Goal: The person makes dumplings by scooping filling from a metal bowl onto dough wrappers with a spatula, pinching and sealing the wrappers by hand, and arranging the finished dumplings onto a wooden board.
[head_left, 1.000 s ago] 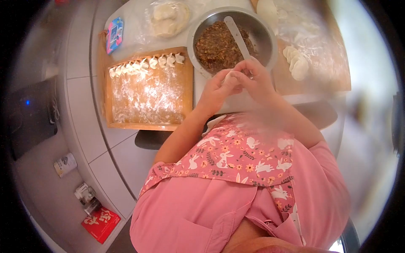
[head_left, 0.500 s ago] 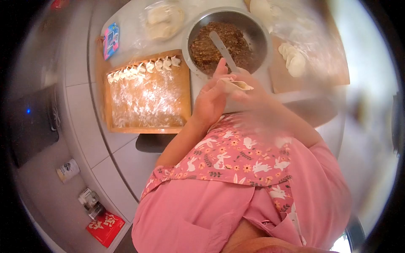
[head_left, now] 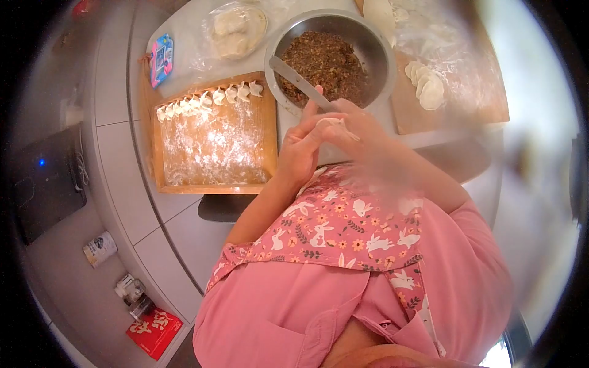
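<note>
Both my hands meet in front of the metal bowl's near rim. My left hand (head_left: 300, 147) is closed on a dumpling (head_left: 337, 125), whose pale dough shows between the fingers. My right hand (head_left: 362, 126) presses against the same dumpling from the other side and also grips a flat metal spatula (head_left: 299, 81). The spatula's blade points up and left over the bowl (head_left: 381, 92). Dark brown minced filling (head_left: 322, 58) lies in the bowl. Part of the dumpling and the spatula's handle end are hidden by my fingers.
A floured wooden tray (head_left: 215, 147) at the left carries a row of dumplings (head_left: 219, 96). Round wrappers (head_left: 425, 86) lie on a wooden board (head_left: 408, 119) at the right. Bagged dough (head_left: 233, 34) and a blue-pink packet (head_left: 161, 60) are at the back left.
The spatula has swung left, its tip moving from over the filling to the bowl's left rim. My fingers have closed over the dumpling, whose open edge showed before.
</note>
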Tool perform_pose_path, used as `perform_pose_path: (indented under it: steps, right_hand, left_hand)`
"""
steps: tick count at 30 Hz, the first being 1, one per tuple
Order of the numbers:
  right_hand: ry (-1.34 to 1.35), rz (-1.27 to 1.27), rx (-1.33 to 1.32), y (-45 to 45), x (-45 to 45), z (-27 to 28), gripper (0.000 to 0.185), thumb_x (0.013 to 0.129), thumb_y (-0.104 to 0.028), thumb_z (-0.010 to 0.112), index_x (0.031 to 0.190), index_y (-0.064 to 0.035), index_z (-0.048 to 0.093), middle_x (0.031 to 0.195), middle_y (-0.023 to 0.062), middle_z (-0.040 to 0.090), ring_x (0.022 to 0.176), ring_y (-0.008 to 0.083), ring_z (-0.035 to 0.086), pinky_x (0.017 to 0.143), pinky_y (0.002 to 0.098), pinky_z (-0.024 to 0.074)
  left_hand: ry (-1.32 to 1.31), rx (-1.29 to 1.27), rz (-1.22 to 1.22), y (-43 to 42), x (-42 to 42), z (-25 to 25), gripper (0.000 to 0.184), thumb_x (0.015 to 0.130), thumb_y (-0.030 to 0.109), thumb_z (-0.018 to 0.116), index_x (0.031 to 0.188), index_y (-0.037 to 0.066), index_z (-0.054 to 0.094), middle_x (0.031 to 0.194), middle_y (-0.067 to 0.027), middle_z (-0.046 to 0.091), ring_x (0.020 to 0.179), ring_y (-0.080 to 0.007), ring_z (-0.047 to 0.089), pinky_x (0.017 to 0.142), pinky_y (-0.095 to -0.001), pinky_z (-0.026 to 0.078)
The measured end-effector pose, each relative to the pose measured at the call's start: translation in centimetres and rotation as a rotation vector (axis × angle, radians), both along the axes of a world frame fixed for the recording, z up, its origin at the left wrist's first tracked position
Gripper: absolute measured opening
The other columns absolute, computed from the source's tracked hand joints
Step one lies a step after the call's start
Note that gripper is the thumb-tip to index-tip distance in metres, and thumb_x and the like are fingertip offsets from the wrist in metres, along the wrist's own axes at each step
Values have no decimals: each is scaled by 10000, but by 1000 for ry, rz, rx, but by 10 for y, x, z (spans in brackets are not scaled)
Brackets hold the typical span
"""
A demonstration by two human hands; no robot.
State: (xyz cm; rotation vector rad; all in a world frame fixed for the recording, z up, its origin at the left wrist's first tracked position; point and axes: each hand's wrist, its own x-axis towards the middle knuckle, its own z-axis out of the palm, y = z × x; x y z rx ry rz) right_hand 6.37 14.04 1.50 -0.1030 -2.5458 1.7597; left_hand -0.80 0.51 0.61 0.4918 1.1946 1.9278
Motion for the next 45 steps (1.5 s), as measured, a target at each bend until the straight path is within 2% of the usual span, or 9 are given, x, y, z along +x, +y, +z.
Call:
perform_pose_path:
  steps: [3,5,15,19,24,30,36,42,45]
  right_hand:
    - [-33,-23,-188,-5,1,4,326,893,-338,422,980,-80,601,1008,142,565,922,285,522,774,365,401]
    - [-299,-75,-678,-11,4,18,391,920,-369,387,1030,-45,576,995,60,566,932,166,505,783,314,401]
    - [-413,-42,-674,-11,2,42,410,939,-373,335,939,-15,535,896,36,568,858,113,492,760,285,398]
    - [230,-19,-57,-14,3,30,273,895,-243,365,852,-11,501,806,156,567,754,299,529,669,375,406]
    - [431,-7,52,-14,-6,9,161,823,-156,404,754,-15,440,764,208,538,698,417,484,587,432,382]
    - [491,-29,133,-15,-14,10,183,834,-178,431,776,-13,485,722,165,545,657,328,513,572,405,392]
    - [16,117,-548,-3,-25,-22,302,808,-317,542,805,-18,582,696,94,550,677,151,518,600,343,409]
    - [36,-17,80,1,-21,-20,370,643,-357,714,809,-37,630,774,103,597,749,196,556,643,322,419]
    - [197,-43,194,12,-12,-20,325,639,-315,709,803,-42,643,794,106,603,732,229,546,622,323,403]
  left_hand:
    - [6,-58,-54,-3,-1,3,268,902,130,455,1058,-25,607,1435,-139,209,1280,-170,286,1023,-343,245]
    - [23,34,-72,-4,2,0,324,925,196,421,1114,-21,570,1434,-149,205,1230,-174,361,1001,-340,283]
    - [320,-18,61,10,6,-7,465,950,310,274,1109,-15,567,1390,-174,281,1089,-237,495,929,-360,372]
    - [703,-133,162,13,0,-8,475,900,241,237,1007,-21,618,1324,-214,371,1142,-300,442,934,-395,364]
    - [777,-112,205,16,-3,0,461,857,217,250,984,-22,624,1303,-226,394,1150,-324,428,940,-411,355]
    - [731,-117,220,13,-5,-5,496,886,287,239,982,-22,616,1276,-224,413,1135,-321,439,949,-406,344]
    - [334,-242,191,-8,0,10,305,904,269,500,985,0,620,1268,-183,427,1159,-242,426,957,-357,336]
    - [110,-404,317,-39,-16,-3,147,813,108,626,915,6,658,1255,-136,447,1175,-204,419,936,-301,357]
    - [484,-547,428,-73,-43,-59,150,795,110,643,892,-4,657,1180,-95,470,1050,-170,474,855,-270,392]
